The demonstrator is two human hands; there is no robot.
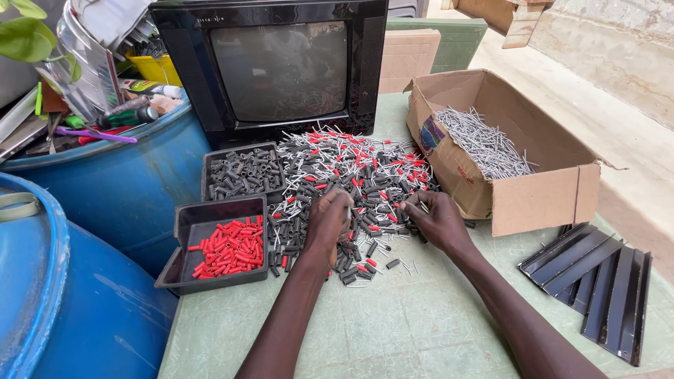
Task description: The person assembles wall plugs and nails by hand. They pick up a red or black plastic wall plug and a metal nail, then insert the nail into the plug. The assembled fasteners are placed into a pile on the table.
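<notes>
A big pile of small black and red sleeves mixed with thin metal pins [351,175] lies on the green table [393,323] in front of an old black television [274,67]. My left hand [328,221] rests on the pile's near left side, fingers curled down into the pieces. My right hand [434,219] reaches into the pile's near right edge, fingertips pinching among the pieces. What either hand holds is hidden by the fingers. A black tray of red sleeves [184,270] sits left of my left hand, and behind it is a black tray of black sleeves [208,163].
An open cardboard box [547,196] holding several metal pins stands right of the pile. Black ridged metal strips [597,281] lie at the table's right edge. Two blue drums [105,189] stand at the left, the far one topped with tools and clutter.
</notes>
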